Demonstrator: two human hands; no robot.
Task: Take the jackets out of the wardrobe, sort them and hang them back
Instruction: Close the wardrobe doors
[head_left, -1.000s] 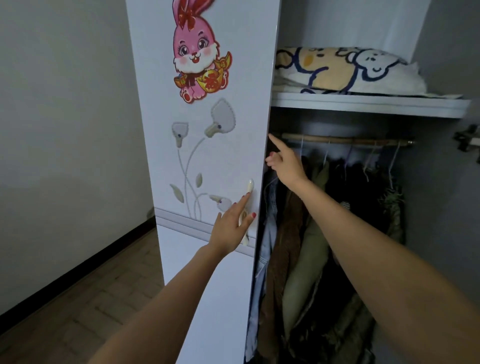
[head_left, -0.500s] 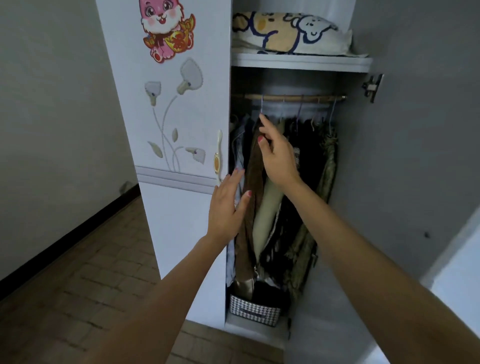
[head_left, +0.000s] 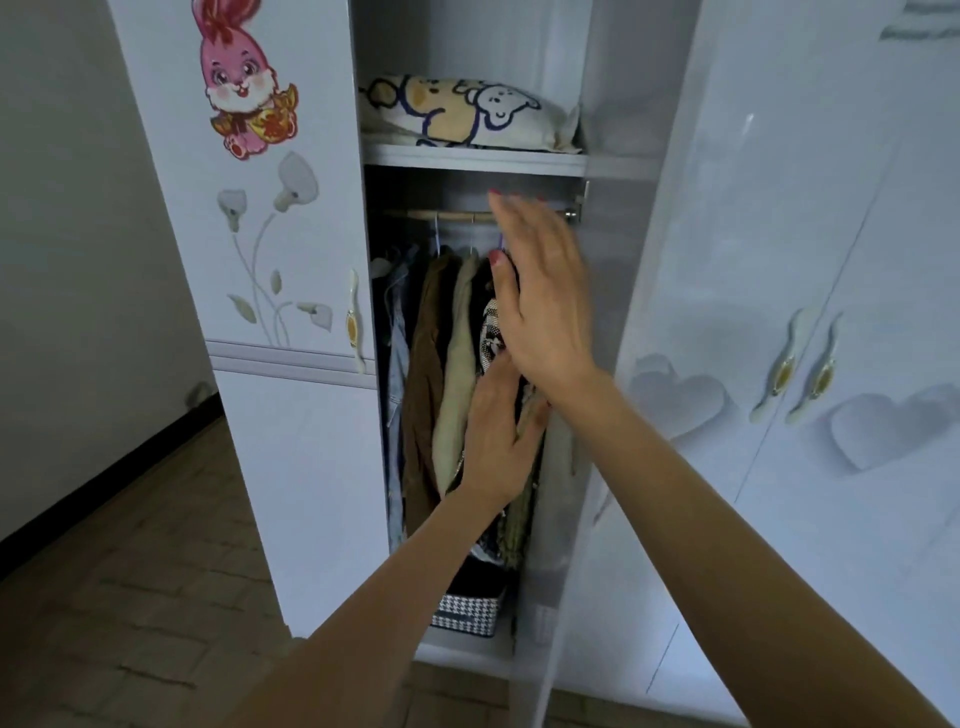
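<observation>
Both hands held nothing: left hand (head_left: 498, 441) flat against the jackets (head_left: 441, 374) under the rail (head_left: 452, 215), right hand (head_left: 545, 306) spread and blurred. Tugging fabric could probably unhook neighbouring hangers.

No legible text anywhere.
</observation>
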